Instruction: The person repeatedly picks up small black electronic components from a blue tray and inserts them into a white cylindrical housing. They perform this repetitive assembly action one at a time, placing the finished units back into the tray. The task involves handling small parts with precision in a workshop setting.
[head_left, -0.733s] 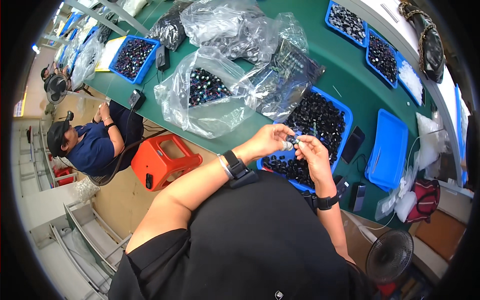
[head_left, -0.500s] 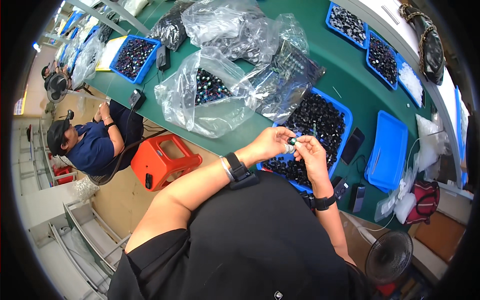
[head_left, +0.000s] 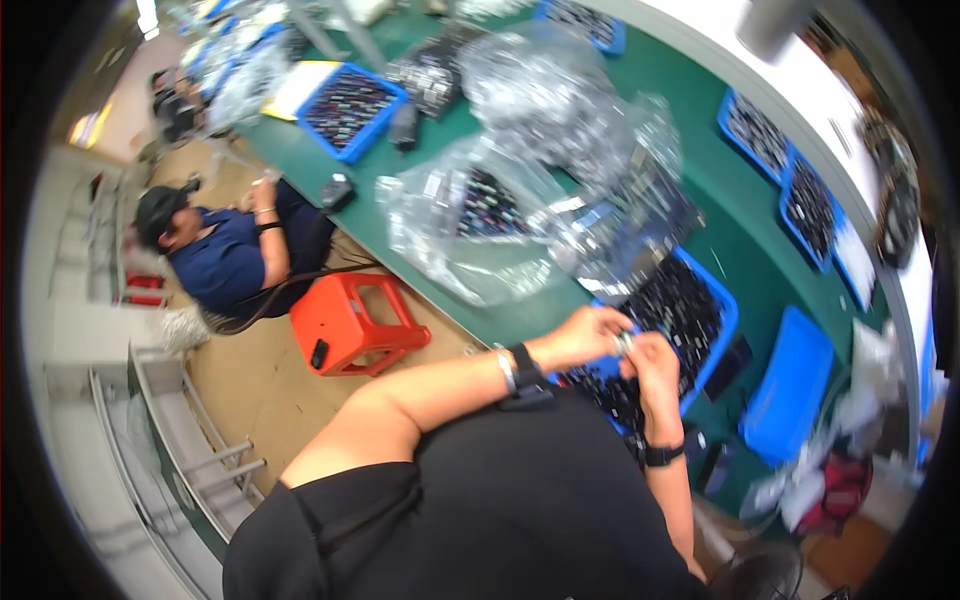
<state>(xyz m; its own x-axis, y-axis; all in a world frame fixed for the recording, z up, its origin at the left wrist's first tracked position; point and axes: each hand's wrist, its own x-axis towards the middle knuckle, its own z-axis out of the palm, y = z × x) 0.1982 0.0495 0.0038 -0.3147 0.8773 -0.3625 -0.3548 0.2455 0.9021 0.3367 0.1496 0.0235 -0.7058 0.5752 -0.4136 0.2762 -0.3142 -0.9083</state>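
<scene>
My left hand (head_left: 592, 337) and my right hand (head_left: 654, 366) meet over a blue tray (head_left: 722, 345) on the green table. Their fingertips pinch a small part (head_left: 625, 343) between them; blur hides its details, though it looks dark and glossy in the earlier picture. Loose black pieces (head_left: 668, 308) fill much of the tray below. Just beyond its far-left side lies a grey translucent bag (head_left: 640, 215). Further left, an open clear plastic bag (head_left: 425, 235) holds dark, shiny parts (head_left: 490, 203).
Another blue tray (head_left: 790, 385) and a dark phone (head_left: 728, 368) lie to the right. Small filled trays (head_left: 755, 135) line the far right edge. At the left are a red stool (head_left: 350, 330) and a seated person (head_left: 230, 255). A fan (head_left: 760, 575) stands at lower right.
The view has shifted and tilted, so the table and hands appear lower and further right, and the picture is blurred. Both hands keep their pinch on the small part.
</scene>
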